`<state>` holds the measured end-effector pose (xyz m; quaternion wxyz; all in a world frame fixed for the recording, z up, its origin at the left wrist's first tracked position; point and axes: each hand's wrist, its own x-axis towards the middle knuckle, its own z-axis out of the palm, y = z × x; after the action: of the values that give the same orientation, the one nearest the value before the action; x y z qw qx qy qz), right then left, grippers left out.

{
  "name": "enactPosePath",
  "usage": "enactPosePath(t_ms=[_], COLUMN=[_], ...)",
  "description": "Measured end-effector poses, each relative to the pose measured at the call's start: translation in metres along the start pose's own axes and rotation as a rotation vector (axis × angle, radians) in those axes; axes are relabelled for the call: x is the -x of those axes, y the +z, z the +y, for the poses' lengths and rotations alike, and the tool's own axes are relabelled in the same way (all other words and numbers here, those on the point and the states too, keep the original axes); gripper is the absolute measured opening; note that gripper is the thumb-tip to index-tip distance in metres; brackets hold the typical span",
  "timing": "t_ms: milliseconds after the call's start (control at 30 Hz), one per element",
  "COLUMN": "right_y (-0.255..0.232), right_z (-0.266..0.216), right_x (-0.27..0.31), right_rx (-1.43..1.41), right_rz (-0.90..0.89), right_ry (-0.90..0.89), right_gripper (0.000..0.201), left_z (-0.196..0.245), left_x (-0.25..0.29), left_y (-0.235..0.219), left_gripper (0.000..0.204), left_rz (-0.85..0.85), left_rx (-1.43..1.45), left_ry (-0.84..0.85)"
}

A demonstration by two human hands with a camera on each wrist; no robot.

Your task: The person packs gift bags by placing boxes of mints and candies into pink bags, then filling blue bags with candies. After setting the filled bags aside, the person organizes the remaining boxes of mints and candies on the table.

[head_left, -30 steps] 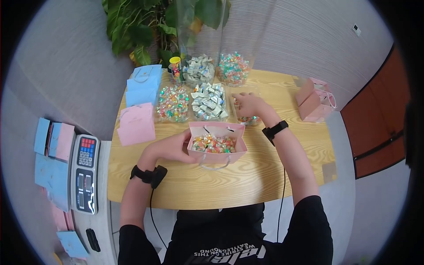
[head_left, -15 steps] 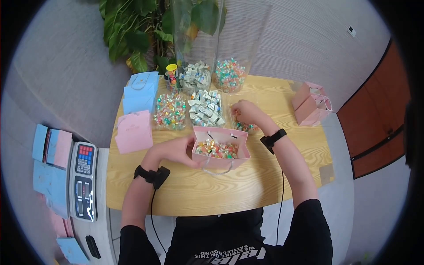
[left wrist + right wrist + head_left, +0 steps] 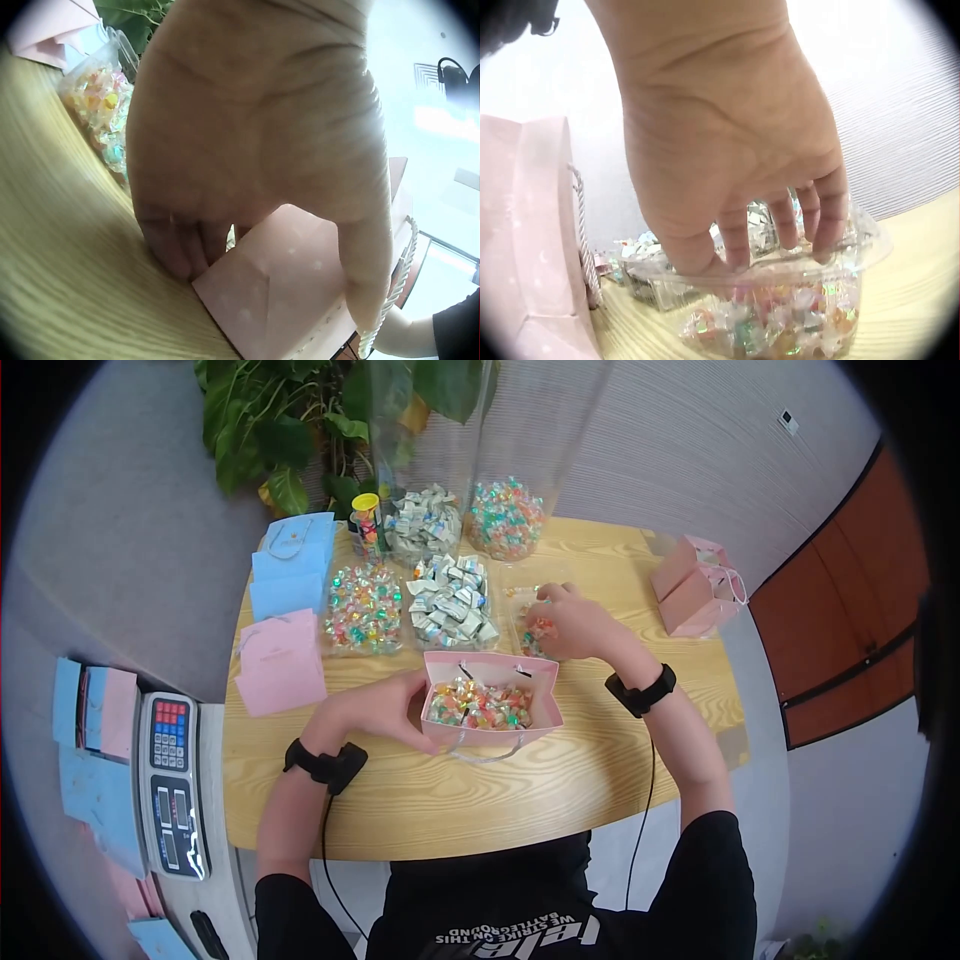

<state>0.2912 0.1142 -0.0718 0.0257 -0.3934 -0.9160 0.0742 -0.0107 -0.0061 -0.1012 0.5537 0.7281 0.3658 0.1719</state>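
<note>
A pink paper gift bag [image 3: 492,734] stands upright at the middle of the table, partly filled with wrapped candies [image 3: 481,704]. My left hand [image 3: 375,708] grips its left side, thumb along the front near the rope handle [image 3: 396,281] and fingers round behind. My right hand [image 3: 583,625] is over a clear plastic tub [image 3: 859,251] behind the bag's right side. Its fingers reach down past the rim, spread apart, above the colourful wrapped candies [image 3: 787,322] inside. The fingertips are partly hidden by the tub's edge.
Left of that tub stand a tub of white-wrapped sweets [image 3: 450,602] and a tub of colourful candies [image 3: 363,610]. Tall clear containers [image 3: 508,520] rise at the back. Blue bags [image 3: 290,575] and a pink bag [image 3: 282,665] lie left; pink bags [image 3: 697,595] stand right.
My right hand stays at the tub; its fingers looked more bunched half a second ago and are now more spread. My left hand remains on the bag. The head view has shifted slightly.
</note>
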Motion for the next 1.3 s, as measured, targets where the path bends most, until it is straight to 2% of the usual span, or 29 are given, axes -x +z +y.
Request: enactPosePath(t_ms=[67,133,267,367,433,567,633,767,833,967,1067,1133,1267,1300], right_y=[-0.004,-0.007,-0.003,0.020,0.033,0.041,0.036,0.017,0.006,0.009,0.013,0.015,0.001,-0.006], right_z=[-0.003,-0.007,-0.008,0.006,0.010,0.017,0.019,0.015,0.011,0.014,0.014,0.016,0.015,0.015], right_x=[0.002,-0.003,-0.012,-0.017,-0.014,-0.019,-0.021,-0.017,-0.017,-0.019,-0.017,-0.016,-0.014,-0.012], right_rx=[0.004,-0.007,-0.090,-0.068,0.027,0.004,-0.104,-0.227,-0.229,-0.196,-0.209,-0.228,-0.203,-0.256], right_rz=[0.028,-0.182,-0.311,-0.277,-0.040,0.031,0.057,0.113,0.095,0.037,0.066,0.174,0.192,0.189], right_ry=[0.009,0.182,0.240,0.201,0.146,0.137,0.104,0.070,0.126,0.143,0.128,0.085,0.041,0.085], right_gripper=[0.034,0.050,0.057,0.046,0.029,0.018,0.014,0.022,0.028,0.027,0.027,0.030,0.026,0.024], left_z=[-0.003,-0.001,0.008,0.009,0.010,0.010,0.010,0.003,0.003,0.002,-0.002,-0.003,0.001,0.001], left_x=[0.000,0.001,0.004,0.004,0.005,0.004,0.004,0.004,0.004,0.003,0.004,0.004,0.003,0.005], left_y=[0.001,0.000,0.000,0.001,0.001,0.001,0.000,0.002,0.003,0.002,0.002,0.004,0.000,0.001], left_gripper=[0.095,0.096,0.093,0.093,0.093,0.100,0.101,0.099,0.098,0.096,0.095,0.095,0.096,0.097], left_rz=[0.004,0.004,0.014,0.033,0.042,0.033,0.029,0.029,0.033,0.028,0.039,0.056,0.017,0.018], left_rx=[0.001,-0.006,0.014,-0.003,-0.027,-0.018,-0.017,-0.012,0.012,0.013,0.006,0.025,-0.013,-0.042], left_ry=[0.006,0.012,-0.020,-0.024,-0.029,-0.065,-0.070,-0.015,-0.009,-0.017,-0.013,0.004,-0.022,-0.040])
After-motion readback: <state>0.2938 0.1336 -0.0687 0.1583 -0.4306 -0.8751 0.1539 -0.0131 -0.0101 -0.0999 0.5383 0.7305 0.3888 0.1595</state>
